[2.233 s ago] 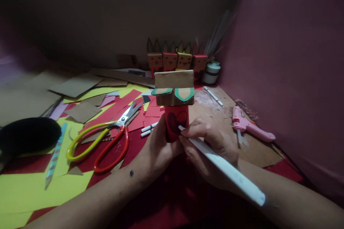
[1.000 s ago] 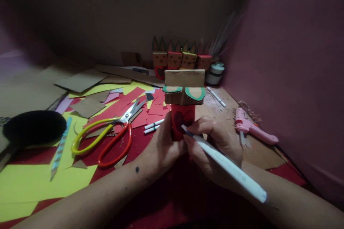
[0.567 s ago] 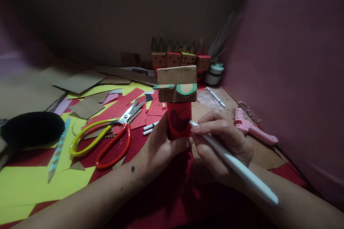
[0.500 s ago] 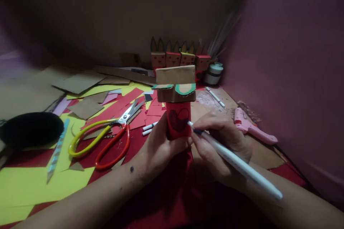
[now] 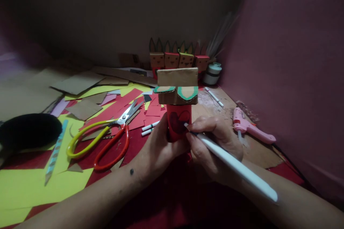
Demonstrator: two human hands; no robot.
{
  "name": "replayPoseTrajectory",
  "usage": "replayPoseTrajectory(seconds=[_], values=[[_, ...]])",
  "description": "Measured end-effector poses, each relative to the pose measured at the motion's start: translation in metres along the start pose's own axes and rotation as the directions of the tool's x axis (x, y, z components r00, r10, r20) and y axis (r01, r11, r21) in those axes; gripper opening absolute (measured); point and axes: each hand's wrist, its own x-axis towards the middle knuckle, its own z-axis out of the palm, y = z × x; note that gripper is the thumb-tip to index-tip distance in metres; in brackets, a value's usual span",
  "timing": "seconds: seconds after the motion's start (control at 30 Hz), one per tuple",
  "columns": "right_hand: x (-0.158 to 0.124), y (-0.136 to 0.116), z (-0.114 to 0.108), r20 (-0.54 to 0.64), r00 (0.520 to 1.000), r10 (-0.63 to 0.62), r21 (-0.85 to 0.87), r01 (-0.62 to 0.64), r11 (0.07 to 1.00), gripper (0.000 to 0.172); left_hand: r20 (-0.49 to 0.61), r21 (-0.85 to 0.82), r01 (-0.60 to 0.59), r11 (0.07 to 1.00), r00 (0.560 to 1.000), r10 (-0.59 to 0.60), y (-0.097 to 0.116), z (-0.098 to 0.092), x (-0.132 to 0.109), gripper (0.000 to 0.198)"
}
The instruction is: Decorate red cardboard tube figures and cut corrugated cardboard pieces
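Note:
My left hand (image 5: 158,145) is wrapped round a cardboard figure (image 5: 177,77), steadying its red tube body. The figure's boxy brown cardboard head carries two flaps edged in green. On the red front is a dark heart shape, partly coloured in. Between the fingers of my right hand (image 5: 215,143) is a white marker pen (image 5: 236,166), whose tip meets the right part of the heart. Left of my left hand lie scissors (image 5: 123,120) with one yellow and one red handle, blades apart. Two more white markers (image 5: 150,127) show just behind my left hand.
Several similar cardboard figures (image 5: 172,59) with pointed ears stand at the back, beside a pale jar (image 5: 213,73). A pink glue gun (image 5: 252,128) lies at right. Paper and cardboard scraps (image 5: 86,109), a striped pencil (image 5: 56,152) and a black oval object (image 5: 29,130) spread leftward.
The marker's tip has shifted slightly left and down over the heart, my right hand moving with it. My left hand keeps its hold on the figure.

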Motion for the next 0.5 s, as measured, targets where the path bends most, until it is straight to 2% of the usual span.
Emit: replayPoseTrajectory(seconds=[0.27,0.5], values=[[-0.001,0.0007,0.0009,-0.1,0.995,0.011,-0.098,-0.021,0.995,0.021,0.0,-0.01,0.027,1.0,1.0,-0.027,-0.0001,0.0002,0.0,0.031],[-0.0014,0.0016,-0.0008,-0.008,1.0,0.025,-0.019,-0.025,1.0,0.02,0.017,-0.019,0.016,1.0,1.0,-0.016,0.0022,0.0004,0.0012,0.034]])
